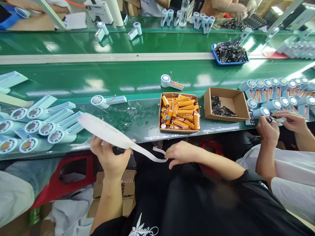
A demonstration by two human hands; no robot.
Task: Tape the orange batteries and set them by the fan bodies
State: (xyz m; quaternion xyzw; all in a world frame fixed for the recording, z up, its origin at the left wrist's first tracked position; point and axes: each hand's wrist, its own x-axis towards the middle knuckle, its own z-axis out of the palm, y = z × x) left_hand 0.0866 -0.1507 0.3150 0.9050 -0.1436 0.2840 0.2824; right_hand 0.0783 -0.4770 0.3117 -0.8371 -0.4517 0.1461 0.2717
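Note:
A large flat roll of white tape [104,130] is gripped in my left hand [112,159], its fingers round the lower side, over the bench's front edge. From the roll a loose strip [147,154] runs down to the right and curls at its end. My right hand [180,153] pinches that strip near the curl. Beyond the roll lies a light blue fan housing [99,101] with its handle pointing right. An open cardboard box of orange battery cells [180,113] stands past my right hand, and a fan with an orange cell in its handle [169,82] lies behind it.
Several blue fan housings [36,131] crowd the bench at left. A carton with black circuit boards [226,106] stands right of the batteries, beside a co-worker's hands [269,129] and rows of fans [275,85]. A blue tray [230,54] sits farther back. A red stool [71,173] is below left.

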